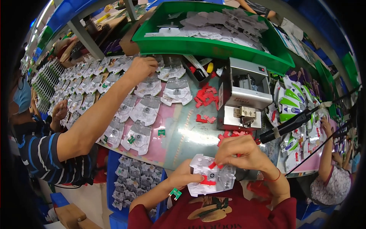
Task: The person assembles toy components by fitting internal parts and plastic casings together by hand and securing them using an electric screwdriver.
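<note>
**Clear blister shell held over the lap at the desk edge**

Blister shell (211, 176) of clear plastic sits low in the head view, just in front of the person's red shirt and below the near edge of the desk (183, 133). The left hand (185, 174) has its fingers clenched on the shell's left side, with a small green part (175, 193) pinched beneath. The right hand (244, 152) has its fingers closed on a small red clip (212, 165) touching the shell's top; another red piece (207, 181) lies inside the shell. Loose red clips (206, 97) are scattered on the desk beside a grey metal machine (244, 95). A green bin (206, 45) of flat parts stands behind. A co-worker's arm (103, 110) reaches across rows of filled blister packs (145, 110) at left.
</note>
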`<action>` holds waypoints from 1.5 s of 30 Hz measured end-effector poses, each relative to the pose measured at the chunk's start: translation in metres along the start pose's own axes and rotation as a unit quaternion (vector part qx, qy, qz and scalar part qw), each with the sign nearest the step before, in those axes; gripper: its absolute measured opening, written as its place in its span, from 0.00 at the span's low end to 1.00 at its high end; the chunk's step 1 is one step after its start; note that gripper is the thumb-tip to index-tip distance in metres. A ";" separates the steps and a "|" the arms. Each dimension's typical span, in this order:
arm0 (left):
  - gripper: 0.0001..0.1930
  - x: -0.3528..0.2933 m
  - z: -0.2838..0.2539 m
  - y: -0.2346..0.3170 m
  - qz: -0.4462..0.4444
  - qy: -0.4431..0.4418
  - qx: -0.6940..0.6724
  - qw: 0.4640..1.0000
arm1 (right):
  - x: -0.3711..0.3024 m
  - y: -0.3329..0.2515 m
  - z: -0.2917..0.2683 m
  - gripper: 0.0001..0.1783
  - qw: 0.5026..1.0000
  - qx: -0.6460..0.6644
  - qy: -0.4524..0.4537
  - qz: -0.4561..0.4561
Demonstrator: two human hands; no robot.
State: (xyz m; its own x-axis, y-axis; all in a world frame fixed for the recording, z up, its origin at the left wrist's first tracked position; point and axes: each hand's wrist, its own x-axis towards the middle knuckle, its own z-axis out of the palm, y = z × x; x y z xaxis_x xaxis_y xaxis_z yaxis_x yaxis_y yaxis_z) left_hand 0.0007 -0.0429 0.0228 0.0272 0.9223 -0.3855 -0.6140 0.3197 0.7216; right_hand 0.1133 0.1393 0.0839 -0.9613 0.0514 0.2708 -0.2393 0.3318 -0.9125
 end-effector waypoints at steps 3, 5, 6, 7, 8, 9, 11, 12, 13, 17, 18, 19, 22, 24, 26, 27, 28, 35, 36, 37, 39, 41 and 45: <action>0.21 0.008 0.015 0.010 -0.032 -0.032 0.000 0.999 | -0.002 -0.006 -0.002 0.03 0.998 -0.024 -0.053 0.001; 0.18 0.012 0.021 0.012 -0.015 -0.040 0.001 0.999 | -0.005 -0.003 -0.004 0.05 0.992 -0.072 -0.101 -0.018; 0.16 0.015 0.019 0.010 -0.034 -0.065 0.021 0.997 | -0.005 -0.003 -0.005 0.05 0.992 -0.073 -0.097 -0.016; 0.15 0.016 0.018 0.009 -0.053 -0.087 0.041 0.994 | -0.004 -0.002 -0.004 0.05 0.992 -0.073 -0.105 -0.026; 0.15 0.016 0.020 0.009 -0.055 -0.087 0.042 0.994 | -0.004 -0.001 -0.004 0.05 0.990 -0.072 -0.113 -0.037; 0.14 0.017 0.023 0.009 -0.056 -0.083 0.033 0.994 | -0.006 -0.001 -0.004 0.05 0.991 -0.071 -0.111 -0.036; 0.14 0.016 0.026 0.009 -0.058 -0.077 0.024 0.995 | -0.008 0.000 -0.003 0.05 0.991 -0.060 -0.119 -0.027; 0.14 0.016 0.026 0.008 -0.054 -0.075 0.034 0.995 | -0.009 0.000 -0.002 0.05 0.991 -0.059 -0.118 -0.027; 0.15 0.015 0.026 0.008 -0.050 -0.072 0.044 0.995 | -0.010 -0.001 -0.001 0.06 0.990 -0.055 -0.125 -0.019; 0.22 0.015 0.027 0.013 -0.077 -0.060 0.071 0.993 | -0.008 -0.005 0.002 0.06 0.989 -0.075 -0.128 -0.010; 0.22 0.015 0.029 0.013 -0.070 -0.043 0.050 0.995 | -0.006 -0.006 0.002 0.06 0.989 -0.074 -0.127 -0.008; 0.23 0.017 0.031 0.015 -0.062 -0.027 0.032 0.997 | -0.004 -0.008 -0.001 0.06 0.988 -0.086 -0.130 -0.016; 0.24 0.019 0.033 0.016 0.014 -0.017 0.044 0.999 | -0.001 -0.010 -0.005 0.06 0.985 -0.108 -0.129 -0.025; 0.24 0.021 0.025 0.009 0.024 -0.026 0.054 0.998 | 0.000 -0.014 -0.005 0.07 0.984 -0.121 -0.129 -0.031; 0.23 0.024 0.018 0.010 0.030 -0.039 0.061 0.997 | 0.005 -0.012 -0.008 0.06 0.981 -0.145 -0.126 -0.026; 0.18 0.024 0.016 0.012 0.006 -0.038 0.063 0.997 | 0.006 -0.010 -0.007 0.06 0.980 -0.150 -0.127 -0.027; 0.13 0.028 0.014 0.015 -0.016 -0.041 0.069 0.997 | 0.007 -0.006 -0.007 0.05 0.981 -0.150 -0.119 -0.029; 0.13 0.036 -0.001 -0.001 -0.003 -0.074 0.032 0.997 | 0.013 0.000 -0.007 0.06 0.970 -0.175 -0.167 0.004; 0.14 0.037 0.002 -0.003 -0.006 -0.063 0.004 0.998 | 0.017 -0.002 -0.010 0.06 0.967 -0.176 -0.185 0.019; 0.15 0.040 0.004 -0.005 -0.012 -0.055 -0.024 0.998 | 0.022 -0.007 -0.018 0.08 0.951 -0.210 -0.225 0.026; 0.16 0.042 0.006 -0.005 0.004 -0.035 -0.048 0.998 | 0.039 -0.013 -0.042 0.08 0.958 -0.206 -0.201 -0.006; 0.18 0.041 0.005 -0.006 0.016 0.012 -0.091 0.996 | 0.065 -0.018 -0.079 0.09 0.970 -0.203 -0.128 -0.046; 0.25 0.038 -0.001 -0.010 -0.005 0.046 -0.153 0.987 | 0.116 0.002 -0.185 0.07 0.922 -0.368 0.117 0.010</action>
State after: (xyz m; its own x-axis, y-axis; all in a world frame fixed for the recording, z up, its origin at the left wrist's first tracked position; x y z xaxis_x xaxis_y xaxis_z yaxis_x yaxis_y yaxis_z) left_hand 0.0072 -0.0117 0.0005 -0.0292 0.8910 -0.4530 -0.8239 0.2351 0.5156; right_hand 0.0260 0.3205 0.1700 -0.8883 0.2367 0.3936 0.0181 0.8744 -0.4849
